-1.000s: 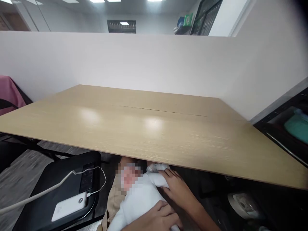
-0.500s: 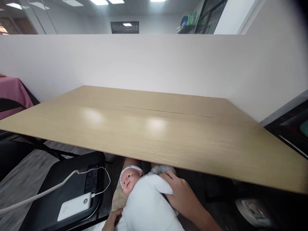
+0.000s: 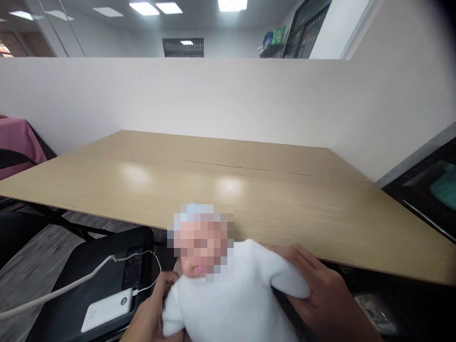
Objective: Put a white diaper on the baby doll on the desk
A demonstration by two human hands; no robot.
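Note:
I hold a baby doll [image 3: 231, 299] in a white suit and a pale cap, upright at the near edge of the wooden table [image 3: 221, 190]. My left hand [image 3: 151, 313] grips the doll's side under its arm at the lower left. My right hand [image 3: 318, 292] wraps round its other arm and side. The doll's head rises just above the table edge. Its lower body is out of the frame.
A black chair [image 3: 71, 294] at the lower left carries a white power bank [image 3: 105, 311] with a white cable and a dark phone. A white partition wall stands behind the table. A black frame lies at the right, pink cloth at the far left.
The doll has come up from below the table edge toward me. My left hand moved to its side and my right hand rose with it.

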